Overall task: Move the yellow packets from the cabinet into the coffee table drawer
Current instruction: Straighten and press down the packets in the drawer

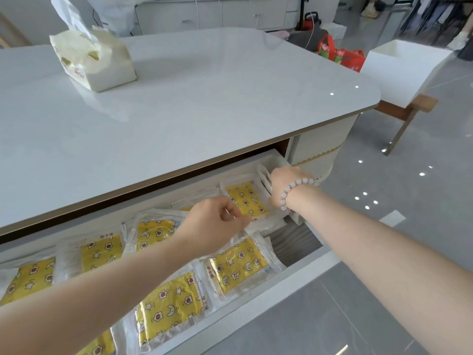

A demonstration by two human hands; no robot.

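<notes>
Drawer [143, 201] of the white desk [204, 98] stands pulled out at 6 o'clock, with yellow packets [238, 267] lying flat across its floor. The left hand [212, 226] hovers over the middle ones with fingers curled, thumb against fingertips; I cannot tell whether it pinches one. The right hand [284, 185], with a bead bracelet [294, 187] on its wrist, grips upright packets [265, 179] at the drawer's 2 o'clock corner. A tissue pack [94, 60] sits on the desk at 11 o'clock.
</notes>
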